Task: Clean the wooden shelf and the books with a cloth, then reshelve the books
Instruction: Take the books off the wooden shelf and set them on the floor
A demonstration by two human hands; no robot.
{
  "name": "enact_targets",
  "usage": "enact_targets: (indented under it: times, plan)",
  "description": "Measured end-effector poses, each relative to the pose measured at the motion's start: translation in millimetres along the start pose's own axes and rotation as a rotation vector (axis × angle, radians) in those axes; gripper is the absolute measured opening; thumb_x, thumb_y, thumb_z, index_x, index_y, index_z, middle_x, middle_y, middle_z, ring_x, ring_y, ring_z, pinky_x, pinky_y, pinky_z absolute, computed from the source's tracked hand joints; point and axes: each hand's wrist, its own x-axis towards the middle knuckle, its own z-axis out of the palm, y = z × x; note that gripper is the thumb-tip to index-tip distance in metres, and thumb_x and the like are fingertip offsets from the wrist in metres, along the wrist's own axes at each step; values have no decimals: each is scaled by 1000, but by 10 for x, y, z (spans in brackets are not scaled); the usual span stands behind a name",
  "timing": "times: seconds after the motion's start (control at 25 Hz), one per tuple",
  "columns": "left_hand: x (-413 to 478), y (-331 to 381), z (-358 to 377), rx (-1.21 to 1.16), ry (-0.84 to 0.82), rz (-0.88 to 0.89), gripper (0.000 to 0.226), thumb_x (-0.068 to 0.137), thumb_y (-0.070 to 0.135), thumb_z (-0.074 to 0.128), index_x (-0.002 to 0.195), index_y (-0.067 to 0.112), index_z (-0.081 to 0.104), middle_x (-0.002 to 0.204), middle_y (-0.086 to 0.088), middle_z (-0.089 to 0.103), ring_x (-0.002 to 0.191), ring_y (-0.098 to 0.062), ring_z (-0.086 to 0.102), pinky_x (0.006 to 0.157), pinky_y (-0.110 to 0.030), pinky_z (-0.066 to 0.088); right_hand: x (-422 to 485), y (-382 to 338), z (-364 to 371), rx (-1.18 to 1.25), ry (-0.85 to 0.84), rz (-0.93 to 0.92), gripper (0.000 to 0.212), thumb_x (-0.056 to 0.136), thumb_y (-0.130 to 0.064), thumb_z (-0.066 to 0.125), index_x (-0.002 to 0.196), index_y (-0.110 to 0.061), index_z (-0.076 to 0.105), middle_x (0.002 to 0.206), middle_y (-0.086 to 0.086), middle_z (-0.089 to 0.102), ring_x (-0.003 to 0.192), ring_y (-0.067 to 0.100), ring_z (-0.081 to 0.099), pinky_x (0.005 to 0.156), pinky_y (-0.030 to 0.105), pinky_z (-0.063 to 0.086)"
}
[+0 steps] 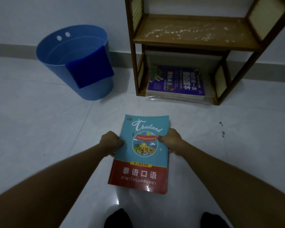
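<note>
Teal-and-red glossy paperback book [141,153] is lying with long axis running 6-to-12 o'clock, left hand [111,143] and right hand [172,141] pinching its 9 and 3 o'clock edges, fingers curled; dark-blue folded cloth [90,68] is hanging at 11 o'clock, nearer the left hand.

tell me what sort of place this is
Probably a room in a home, by a wall: a pale tiled floor, a small wooden shelf with books at its bottom, and a blue bucket with a cloth over its rim. The left hand and right hand hold a book.
</note>
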Motion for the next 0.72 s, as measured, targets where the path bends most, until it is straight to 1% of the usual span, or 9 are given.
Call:
enact_targets:
  times: [0.16, 0.28, 0.32, 0.4, 0.48, 0.52, 0.6, 0.68, 0.72]
  plan:
    - [3, 45, 40, 139, 38, 21, 43, 90, 33, 59, 114, -2, 58, 106, -17, 68, 88, -33, 69, 72, -45, 59, -20, -20, 19, -28, 25, 49, 34, 84, -22, 69, 115, -8, 62, 107, 11, 70, 91, 27, 69, 79, 41, 58]
    - [25, 142, 61, 255, 17, 33, 46, 88, 36, 60, 115, -1, 54, 111, -16, 64, 98, -33, 65, 78, -43, 58, -25, -54, 2, 101, 48, 155, 26, 86, -18, 65, 109, -5, 61, 86, 8, 67, 71, 23, 66, 60, 38, 57]
    - [26, 191, 72, 303, 14, 30, 46, 88, 36, 59, 116, 1, 53, 113, -15, 64, 102, -32, 63, 82, -42, 57, -39, -90, -18, 119, 61, 177, 26, 86, -20, 63, 107, -5, 61, 83, 7, 65, 69, 22, 65, 58, 37, 56]
    - [30, 318, 102, 419, 33, 37, 47, 88, 40, 56, 118, 3, 52, 116, -12, 62, 109, -29, 59, 92, -38, 51, 17, -167, -72, -21, 110, 154, 25, 86, -24, 60, 104, -7, 58, 92, 9, 61, 83, 27, 64, 72, 40, 56]
    - [54, 479, 129, 511, 122, 36, 51, 89, 41, 53, 123, 3, 49, 122, -12, 56, 116, -29, 51, 96, -36, 42, 93, -276, -160, -119, 225, 149, 32, 86, -25, 58, 110, -5, 58, 104, 11, 61, 100, 34, 61, 86, 45, 54]
    - [71, 576, 128, 507, 183, 38, 52, 89, 39, 53, 125, 3, 45, 125, -14, 51, 118, -30, 47, 96, -37, 41, 149, -330, -226, -95, 270, 155, 35, 86, -24, 57, 113, -2, 57, 111, 14, 62, 104, 36, 60, 89, 47, 53]
    - [131, 791, 100, 427, 279, 121, 50, 89, 30, 55, 127, 2, 39, 129, -18, 42, 118, -34, 43, 95, -40, 41, 300, -417, -366, 87, 332, 154, 39, 87, -19, 58, 118, 3, 56, 116, 21, 61, 105, 40, 59, 90, 48, 52]
    - [198, 1052, 58, 360, 306, 260, 49, 89, 23, 56, 129, 2, 38, 131, -19, 40, 119, -36, 44, 95, -42, 43, 417, -506, -523, 278, 360, 149, 36, 87, -17, 58, 116, 4, 58, 106, 20, 61, 95, 36, 60, 85, 41, 53]
    - [244, 1171, 36, 349, 302, 338, 50, 89, 21, 56, 132, 2, 37, 133, -19, 40, 120, -35, 45, 96, -41, 43, 454, -551, -586, 389, 360, 145, 29, 87, -17, 57, 109, 2, 60, 95, 17, 60, 84, 31, 59, 76, 36, 53]
